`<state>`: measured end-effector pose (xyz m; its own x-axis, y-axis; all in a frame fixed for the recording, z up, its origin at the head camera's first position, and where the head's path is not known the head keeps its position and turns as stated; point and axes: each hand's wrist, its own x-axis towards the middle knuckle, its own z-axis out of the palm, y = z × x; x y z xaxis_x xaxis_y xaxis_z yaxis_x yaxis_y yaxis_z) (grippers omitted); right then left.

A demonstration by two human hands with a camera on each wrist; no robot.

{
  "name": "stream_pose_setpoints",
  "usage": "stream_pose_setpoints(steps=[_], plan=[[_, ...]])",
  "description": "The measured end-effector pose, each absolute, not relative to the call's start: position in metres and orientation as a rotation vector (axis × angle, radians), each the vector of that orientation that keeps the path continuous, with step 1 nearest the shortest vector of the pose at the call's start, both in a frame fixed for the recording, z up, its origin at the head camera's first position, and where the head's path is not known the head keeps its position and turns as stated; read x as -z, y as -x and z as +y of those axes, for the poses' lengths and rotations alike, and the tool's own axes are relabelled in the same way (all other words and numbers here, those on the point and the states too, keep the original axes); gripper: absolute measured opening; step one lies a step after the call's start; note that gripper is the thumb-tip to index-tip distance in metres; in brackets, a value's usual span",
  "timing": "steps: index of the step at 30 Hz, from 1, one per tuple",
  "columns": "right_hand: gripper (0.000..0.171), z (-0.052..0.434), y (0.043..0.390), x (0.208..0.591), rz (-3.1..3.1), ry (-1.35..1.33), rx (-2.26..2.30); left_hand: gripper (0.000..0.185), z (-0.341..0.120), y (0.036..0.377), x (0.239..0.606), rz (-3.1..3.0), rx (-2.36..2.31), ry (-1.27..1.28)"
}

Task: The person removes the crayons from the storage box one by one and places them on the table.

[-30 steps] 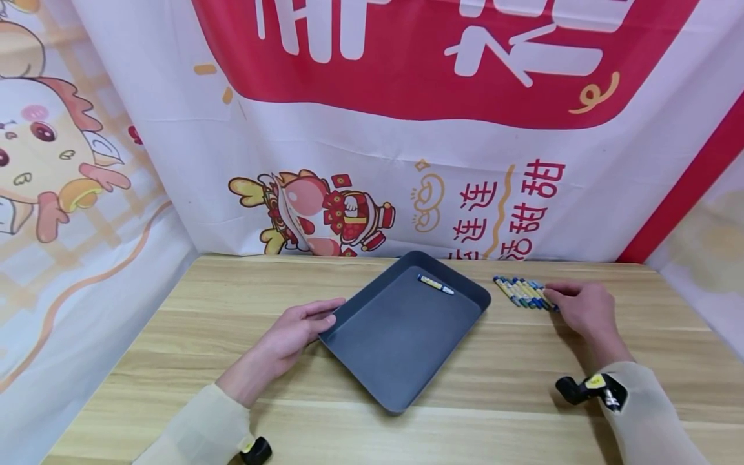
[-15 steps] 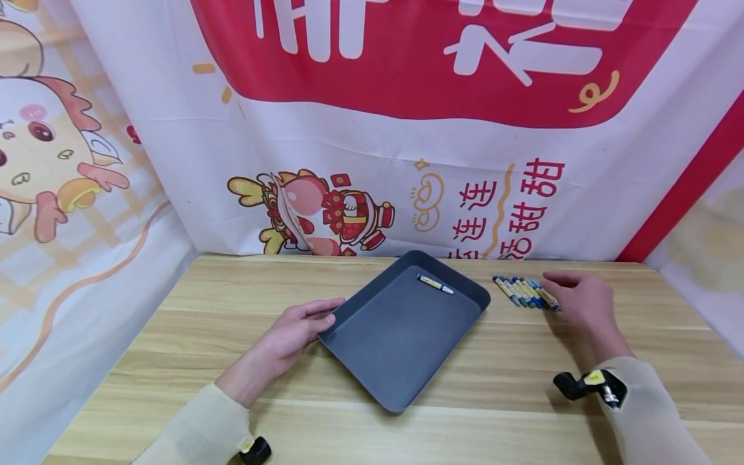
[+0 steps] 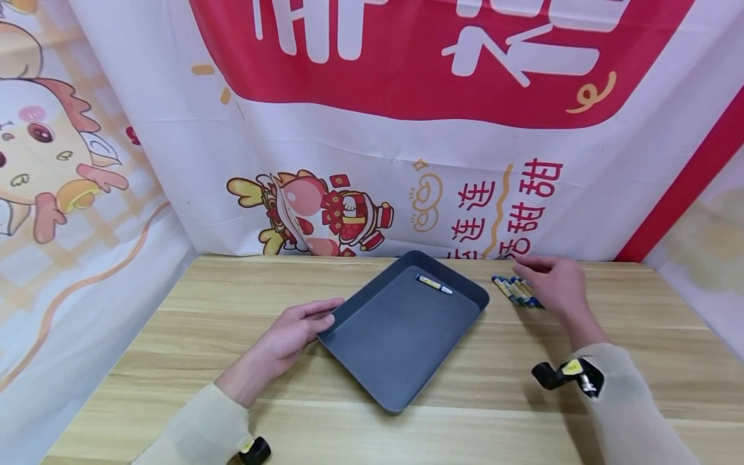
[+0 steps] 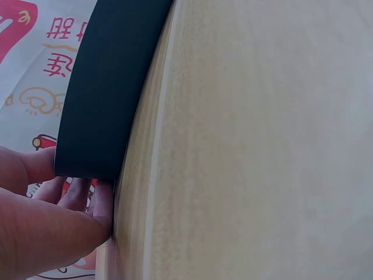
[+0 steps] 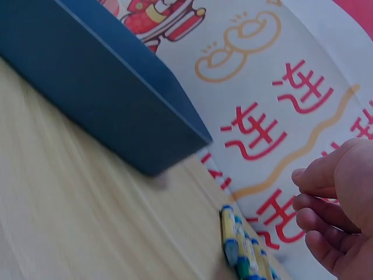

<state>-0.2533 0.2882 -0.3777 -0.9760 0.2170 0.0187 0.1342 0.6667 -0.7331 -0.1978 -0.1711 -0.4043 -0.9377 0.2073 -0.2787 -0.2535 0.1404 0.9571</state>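
Observation:
A dark grey baking tray (image 3: pixel 401 349) lies turned at an angle on the table. My left hand (image 3: pixel 296 332) grips its left corner, thumb at the rim; the left wrist view shows the fingers (image 4: pixel 64 195) around that corner. One crayon (image 3: pixel 434 284) with a yellow and blue wrapper lies inside the tray near its far end. To the right of the tray, several similar crayons (image 3: pixel 514 292) lie side by side in a row. Above this row, my right hand (image 3: pixel 552 284) pinches a crayon between thumb and fingertips, mostly hidden by the hand.
The wooden table (image 3: pixel 279 413) ends at the back against a white and red printed cloth (image 3: pixel 372 142). A second printed cloth (image 3: pixel 104 271) hangs at the left. Both sleeves carry black wrist cameras.
My right hand has picked up the crayon at the right end of the row and moved left, over the others. The left hand and the tray have stayed put.

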Motion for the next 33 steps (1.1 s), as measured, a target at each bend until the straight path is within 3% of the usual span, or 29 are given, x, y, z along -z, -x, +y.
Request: stream_pose_setpoints(steps=[33], plan=[[0.030,0.195,0.275,0.369,-2.702,0.100,-1.391,0.044,-0.170,0.196,0.402,2.075,-1.858,0.024]])
